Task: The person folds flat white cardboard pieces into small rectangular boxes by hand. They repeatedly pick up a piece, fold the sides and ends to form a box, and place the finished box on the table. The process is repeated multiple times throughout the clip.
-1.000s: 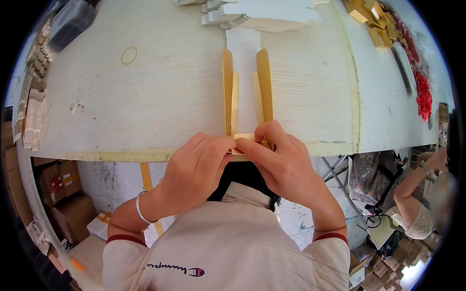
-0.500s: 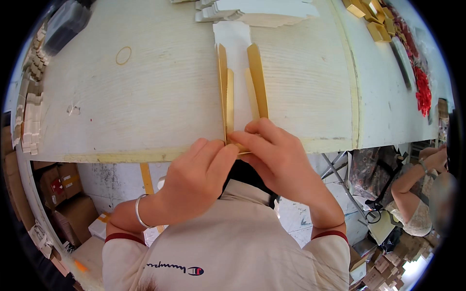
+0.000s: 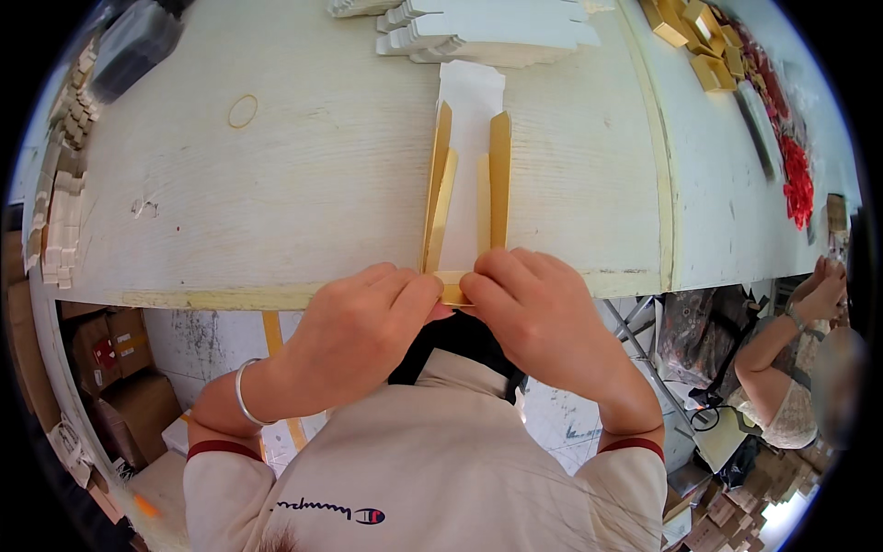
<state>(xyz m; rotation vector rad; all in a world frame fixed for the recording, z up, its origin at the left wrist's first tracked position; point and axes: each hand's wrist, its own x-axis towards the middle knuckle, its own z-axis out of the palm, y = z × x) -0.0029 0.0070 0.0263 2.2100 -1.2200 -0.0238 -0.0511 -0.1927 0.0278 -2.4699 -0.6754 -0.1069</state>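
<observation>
Worktop: a pale wood-grain worktop [image 3: 303, 184] fills the upper part of the view, its near edge running just above the hands; a second, lighter surface [image 3: 727, 184] adjoins it on the right.
Room: below the edge lie a concrete floor and brown cardboard cartons [image 3: 110, 368] at lower left; another person's arm [image 3: 782, 340] shows at the right rim.
Box blank: a long flat carton blank [image 3: 469, 175], white inside with gold side flaps standing up, lies on the worktop — its long axis runs straight away from the person, near end at the worktop's edge.
Stack: white folded blanks [image 3: 497, 28] are piled at the far edge, just beyond the blank's far end.
Far right: small gold boxes [image 3: 690, 37] and red ribbons [image 3: 796, 184] lie well apart from the work.
Left hand: the left hand [image 3: 359, 327] is closed, fingertips pinching the blank's near gold end flap from the left.
Right hand: the right hand [image 3: 533, 313] is likewise closed on that flap from the right — both hands meet at the near end, equally close, with the blank stretching directly forward from them.
Rubber band: a thin loop [image 3: 243, 110] lies on the bare worktop, far left of the blank.
</observation>
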